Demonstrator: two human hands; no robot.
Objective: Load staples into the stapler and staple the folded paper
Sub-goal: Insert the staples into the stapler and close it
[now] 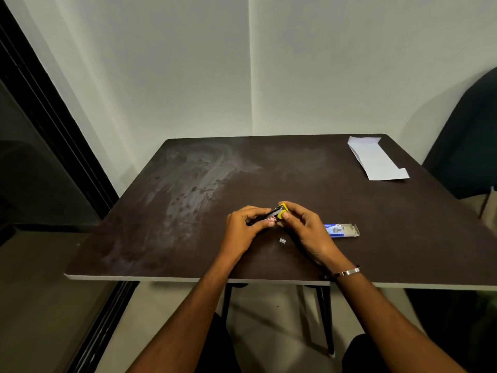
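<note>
A small black and yellow stapler (277, 213) is held just above the dark table (166, 211), near its front middle. My left hand (243, 227) grips its black body from the left. My right hand (304, 227) pinches its yellow end between thumb and fingers. A short strip of staples (282, 240) lies loose on the table just below the hands. An open blue staple box (341, 230) lies to the right of my right hand. The folded white paper (376, 160) rests at the far right corner.
White smears mark the table's left half. A dark chair (468, 135) stands past the right edge. A black door frame (53, 125) runs along the left. Walls close off the back.
</note>
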